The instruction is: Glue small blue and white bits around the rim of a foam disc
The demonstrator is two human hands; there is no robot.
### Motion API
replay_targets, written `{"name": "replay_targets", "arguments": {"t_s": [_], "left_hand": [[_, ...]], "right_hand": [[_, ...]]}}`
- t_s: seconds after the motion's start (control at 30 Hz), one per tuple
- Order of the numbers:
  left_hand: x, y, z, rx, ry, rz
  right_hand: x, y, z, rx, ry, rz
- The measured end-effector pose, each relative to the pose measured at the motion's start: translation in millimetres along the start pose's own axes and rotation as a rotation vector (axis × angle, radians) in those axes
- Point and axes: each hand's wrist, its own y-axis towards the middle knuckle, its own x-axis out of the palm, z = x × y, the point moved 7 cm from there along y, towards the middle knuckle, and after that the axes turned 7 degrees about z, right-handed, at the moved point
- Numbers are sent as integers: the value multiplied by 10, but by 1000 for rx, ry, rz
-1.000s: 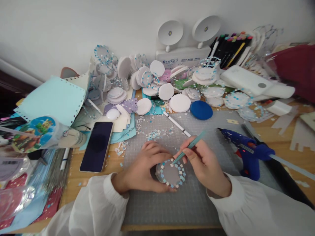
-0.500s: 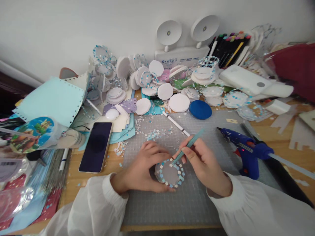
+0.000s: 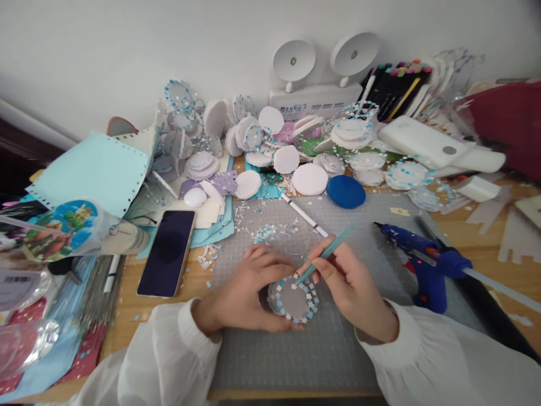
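My left hand (image 3: 253, 287) curls around the left side of a round piece (image 3: 291, 301) whose rim is ringed with small white and blue flower shapes. Teal tweezers (image 3: 327, 254) are pinched in my right hand (image 3: 349, 282), and their tips touch the upper rim of that piece. Beneath both hands lies a grey gridded cutting mat (image 3: 296, 361). Beyond them, loose blue and white bits (image 3: 268, 232) are scattered on the mat, beside a white pen (image 3: 303, 214).
A blue glue gun (image 3: 426, 259) lies on the right, its small red light on. At left are a phone (image 3: 167, 254) and a lidded cup (image 3: 63, 228). White discs (image 3: 310, 179) and a blue disc (image 3: 346, 192) sit along the back, before a twin-headed lamp (image 3: 293, 60).
The whole view has shifted slightly, so most things sit a little lower and to the right. My hands, the tweezers and the round piece keep nearly the same arrangement.
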Motion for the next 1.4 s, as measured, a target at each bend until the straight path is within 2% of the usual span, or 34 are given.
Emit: {"name": "replay_targets", "arguments": {"t_s": [0.27,0.67,1.2,1.4], "left_hand": [[12,-2,-17,-16,1,-11],[-4,0,0,-3,-3,4],[-2,-6,-10,9,-4,16],[18,-15,-29,-2,6,-2]], "right_hand": [[-26,-13,-82,-94,-46,17],[-64,18,-87,-59,-35,58],[-63,23,-83,-35,-4,51],[-109,49,-53,13,16,116]]}}
